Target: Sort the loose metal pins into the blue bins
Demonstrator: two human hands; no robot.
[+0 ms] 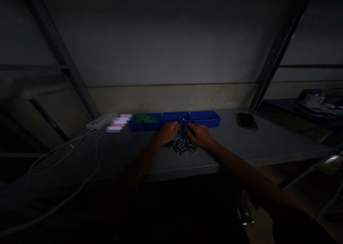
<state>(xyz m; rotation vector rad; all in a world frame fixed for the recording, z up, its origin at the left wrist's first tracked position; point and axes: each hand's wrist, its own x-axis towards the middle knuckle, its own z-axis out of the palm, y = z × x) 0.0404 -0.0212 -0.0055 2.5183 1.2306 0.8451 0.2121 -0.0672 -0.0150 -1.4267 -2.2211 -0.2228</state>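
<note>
Dim table (268, 144), hands (183, 131) over indistinct cylinders (182, 146)

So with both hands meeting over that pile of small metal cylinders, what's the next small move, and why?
Probably bring the small part pinched between the left hand and right hand together, since the fingertips meet just above the metal cylinders, in front of the middle blue tray. Dim light hides details.

Two bare forearms come in from the near edge, without sleeves as far as the dim light lets them be followed. The left hand (168, 132) and the right hand (199, 134) are bare too: no gloves, and no rings, watch or bands can be made out. The fingers (175, 127) look uncovered. Near the right edge, the upper arm fades into darkness, so any clothing there cannot be told.
</note>
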